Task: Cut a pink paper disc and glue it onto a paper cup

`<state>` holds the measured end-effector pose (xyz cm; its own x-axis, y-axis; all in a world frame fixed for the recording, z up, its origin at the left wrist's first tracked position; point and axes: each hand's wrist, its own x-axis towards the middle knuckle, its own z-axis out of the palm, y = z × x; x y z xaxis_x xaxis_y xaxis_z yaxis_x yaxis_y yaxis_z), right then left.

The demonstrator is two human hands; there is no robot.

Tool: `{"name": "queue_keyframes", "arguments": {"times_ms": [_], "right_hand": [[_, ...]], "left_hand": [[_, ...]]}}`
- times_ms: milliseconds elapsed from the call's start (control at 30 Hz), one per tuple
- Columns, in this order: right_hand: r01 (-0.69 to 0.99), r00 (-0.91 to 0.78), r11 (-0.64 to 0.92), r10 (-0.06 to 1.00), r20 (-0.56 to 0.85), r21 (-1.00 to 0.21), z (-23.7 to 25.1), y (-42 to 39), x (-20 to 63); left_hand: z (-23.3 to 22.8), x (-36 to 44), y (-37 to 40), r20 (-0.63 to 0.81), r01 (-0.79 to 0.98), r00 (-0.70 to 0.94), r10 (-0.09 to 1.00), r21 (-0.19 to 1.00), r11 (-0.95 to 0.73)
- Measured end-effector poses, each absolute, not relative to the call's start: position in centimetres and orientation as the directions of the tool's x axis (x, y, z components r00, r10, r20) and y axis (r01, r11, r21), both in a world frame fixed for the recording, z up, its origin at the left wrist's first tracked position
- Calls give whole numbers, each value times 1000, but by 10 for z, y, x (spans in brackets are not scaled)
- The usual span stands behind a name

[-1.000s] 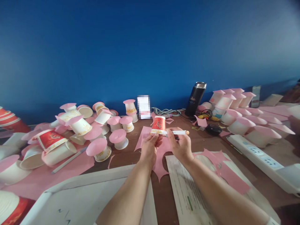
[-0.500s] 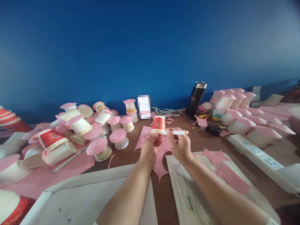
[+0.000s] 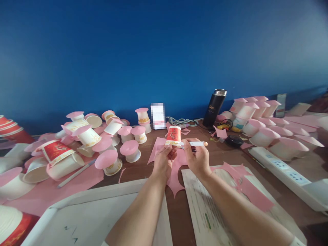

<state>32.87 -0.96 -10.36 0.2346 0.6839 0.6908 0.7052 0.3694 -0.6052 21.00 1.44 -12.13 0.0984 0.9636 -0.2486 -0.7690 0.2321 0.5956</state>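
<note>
Your left hand [image 3: 164,160] pinches the rim of an upturned red paper cup [image 3: 173,135], lifted above the desk [image 3: 143,167]; your right hand [image 3: 196,158] grips a white pen [image 3: 195,144] against it. Light, thin-walled, likely crushable: hold it gently at the rim.

Black flask [image 3: 214,107] — power strip [image 3: 284,172] (white).

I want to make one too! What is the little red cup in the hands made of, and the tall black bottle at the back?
The little red cup looks like thin paper: matte, printed red with a white rim. The left hand holds it, the right hand a white pen. The black bottle has a shiny silver top, probably metal; its dark body could be coated steel or plastic.
</note>
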Motion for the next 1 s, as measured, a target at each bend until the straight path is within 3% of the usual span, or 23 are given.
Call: {"name": "queue_keyframes", "arguments": {"times_ms": [167, 267, 433, 567, 667, 800, 1000], "right_hand": [[653, 231, 405, 698, 678, -640, -101, -11, 327], [506, 329, 419, 714, 618, -754, -101, -8, 328], [69, 537, 310, 790, 297, -948, -111, 8, 334], [-177, 425, 141, 904, 53, -974, -119, 16, 337], [-307, 340, 70, 939, -41, -949, -117, 15, 335], [-348, 345, 81, 937, -48, -934, -114, 13, 334], [-284, 385, 125, 923, 6, -951, -124, 18, 334]], "left_hand": [[-119, 210, 14, -264, -774, 95, 960, 586, 238], [-116, 209, 13, -267, -770, 106, 958, 588, 249], [-112, 207, 11, -272, -763, 130, 953, 587, 272], [-111, 207, 9, -249, -764, 236, 940, 550, 337], [-112, 207, 8, -266, -739, 314, 911, 534, 411], [-112, 209, 6, -264, -704, 310, 914, 582, 407], [-114, 216, 2, -144, -586, 351, 925, 736, 337]]}}
